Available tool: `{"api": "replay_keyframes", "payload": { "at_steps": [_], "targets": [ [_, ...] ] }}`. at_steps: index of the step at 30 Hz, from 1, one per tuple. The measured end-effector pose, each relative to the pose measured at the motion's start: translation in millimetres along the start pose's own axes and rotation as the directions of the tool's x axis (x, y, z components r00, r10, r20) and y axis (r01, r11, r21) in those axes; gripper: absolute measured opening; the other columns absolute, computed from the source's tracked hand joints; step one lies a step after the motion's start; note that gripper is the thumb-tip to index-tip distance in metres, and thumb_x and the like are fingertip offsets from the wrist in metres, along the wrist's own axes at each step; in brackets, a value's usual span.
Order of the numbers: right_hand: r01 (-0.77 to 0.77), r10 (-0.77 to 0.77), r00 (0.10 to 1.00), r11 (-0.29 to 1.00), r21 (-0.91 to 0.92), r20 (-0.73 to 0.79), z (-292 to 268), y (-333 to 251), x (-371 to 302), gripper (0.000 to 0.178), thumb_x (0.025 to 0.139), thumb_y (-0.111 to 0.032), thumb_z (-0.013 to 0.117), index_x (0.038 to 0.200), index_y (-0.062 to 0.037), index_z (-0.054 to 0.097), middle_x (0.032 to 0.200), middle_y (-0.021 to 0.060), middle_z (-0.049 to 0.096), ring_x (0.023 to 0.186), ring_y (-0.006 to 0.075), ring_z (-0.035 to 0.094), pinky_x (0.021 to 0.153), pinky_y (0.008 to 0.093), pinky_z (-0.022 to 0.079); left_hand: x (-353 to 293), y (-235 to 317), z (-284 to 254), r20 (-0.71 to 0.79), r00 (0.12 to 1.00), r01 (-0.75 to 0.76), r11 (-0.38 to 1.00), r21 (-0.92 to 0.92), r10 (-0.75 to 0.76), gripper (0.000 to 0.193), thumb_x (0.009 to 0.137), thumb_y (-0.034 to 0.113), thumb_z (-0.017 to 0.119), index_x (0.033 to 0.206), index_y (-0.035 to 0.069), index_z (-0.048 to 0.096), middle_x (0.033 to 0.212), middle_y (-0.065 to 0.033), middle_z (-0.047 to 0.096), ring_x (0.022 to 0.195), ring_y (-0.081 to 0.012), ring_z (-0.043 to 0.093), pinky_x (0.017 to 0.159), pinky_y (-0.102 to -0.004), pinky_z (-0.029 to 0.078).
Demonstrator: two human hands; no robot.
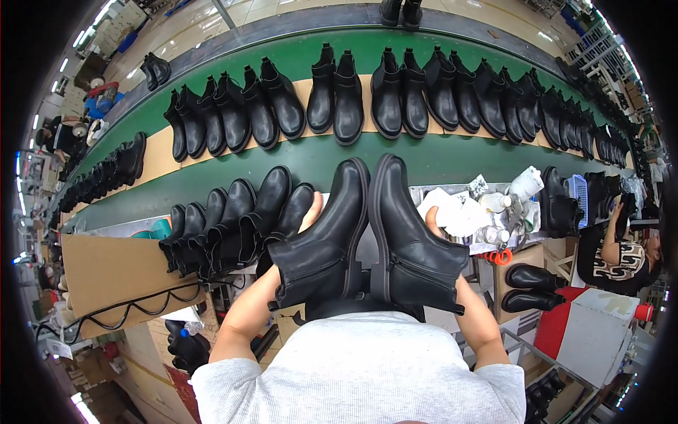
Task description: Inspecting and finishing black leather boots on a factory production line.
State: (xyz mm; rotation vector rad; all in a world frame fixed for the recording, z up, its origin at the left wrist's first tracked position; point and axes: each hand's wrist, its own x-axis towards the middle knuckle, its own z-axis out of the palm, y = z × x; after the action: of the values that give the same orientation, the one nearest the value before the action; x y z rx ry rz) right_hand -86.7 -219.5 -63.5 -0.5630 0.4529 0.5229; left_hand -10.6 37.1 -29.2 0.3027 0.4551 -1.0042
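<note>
Two black leather ankle boots are raised in front of me, toes pointing away and soles turned toward each other. My left hand grips the left boot from its outer side; part of the fingers shows past the leather. Around the right boot my right hand is closed, mostly hidden behind it. Each boot has a zipper along its side and a pull tab at the shaft. Just beyond my right fingers is crumpled white paper or cloth.
Ahead runs a green conveyor belt carrying rows of black boots on cardboard. More boots stand left of my hands, beside a cardboard sheet. Bottles and a blue basket are at right. A co-worker sits far right.
</note>
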Motion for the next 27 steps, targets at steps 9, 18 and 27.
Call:
{"api": "replay_keyframes", "payload": {
  "at_steps": [9,18,27],
  "targets": [
    [-0.202,0.258,0.952,0.933,-0.298,0.163,-0.2,-30.7,10.2,0.057,0.09,-0.045,0.047,0.121,0.0027,0.049,0.115,0.0164,0.057,0.096,0.0222,0.061,0.088,0.0327,0.049,1.8,47.4,-24.4,0.075,0.997,-0.071,0.674,0.735,0.023,0.064,0.088,0.033,0.056,0.135,-0.001,0.03,0.121,-0.0107,0.052,0.106,-0.0155,0.055,0.086,-0.0285,0.047],
    [-0.26,0.274,0.957,0.661,-0.704,-0.096,-15.3,-34.3,37.7,0.05,0.078,-0.034,0.064,0.106,0.0068,0.058,0.099,0.0186,0.063,0.09,0.0242,0.062,0.08,0.0321,0.049,13.4,43.7,28.3,-0.159,0.986,0.135,0.304,0.943,0.053,0.07,0.069,0.025,0.077,0.123,-0.005,0.044,0.106,-0.0128,0.06,0.092,-0.0178,0.06,0.081,-0.0283,0.049],
    [-0.029,-0.191,0.824,0.927,0.375,0.534,22.1,-18.0,1.1,0.061,0.092,-0.031,0.047,0.138,0.0,0.021,0.115,0.0279,0.048,0.082,0.04,0.061,0.057,0.0412,0.055,15.5,45.9,-3.8,0.639,0.759,-0.356,0.903,0.243,0.127,0.114,0.055,0.037,0.082,0.142,0.009,0.015,0.128,-0.0255,0.043,0.115,-0.0444,0.046,0.096,-0.0528,0.038]
  ]
}}
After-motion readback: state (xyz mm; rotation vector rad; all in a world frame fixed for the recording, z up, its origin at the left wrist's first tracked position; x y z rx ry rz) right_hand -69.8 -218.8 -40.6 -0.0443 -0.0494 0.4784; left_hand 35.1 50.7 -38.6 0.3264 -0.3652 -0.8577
